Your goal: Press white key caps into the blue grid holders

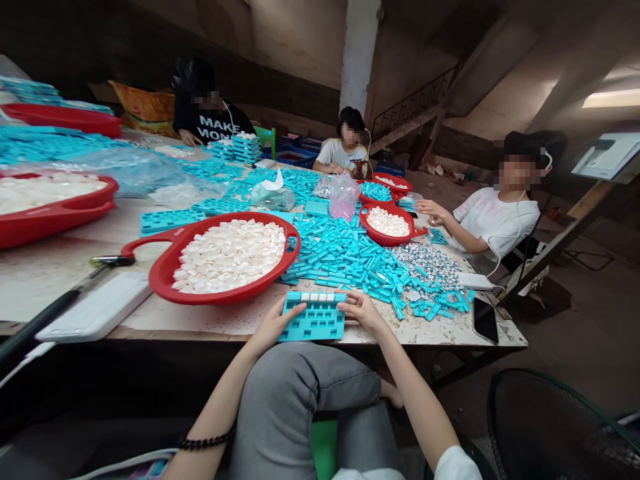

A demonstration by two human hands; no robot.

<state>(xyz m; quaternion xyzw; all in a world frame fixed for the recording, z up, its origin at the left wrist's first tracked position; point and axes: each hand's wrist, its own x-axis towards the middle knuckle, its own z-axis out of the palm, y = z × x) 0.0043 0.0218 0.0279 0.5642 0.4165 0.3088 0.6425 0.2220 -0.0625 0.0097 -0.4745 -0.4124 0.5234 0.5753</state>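
Observation:
A blue plastic tray with rows of square slots (315, 325) is held up at the table's front edge, tilted toward me. Several white keycap-like pieces (319, 297) sit along its top row; the lower slots look unfilled. On its left side, my left hand (276, 321) grips the edge with the thumb over the front. My right hand (361, 309) is closed at the upper right corner, fingers against the tray near the white row. Just beyond stands a red plastic basket (163, 277) heaped with white pieces (230, 257).
Loose blue pieces (345, 257) pile across the table, with small blue-and-white parts (430, 267) beside them. A phone (485, 320) lies at the right corner, a white power bank (95, 308) at left. More red baskets stand around. Three people sit across the table.

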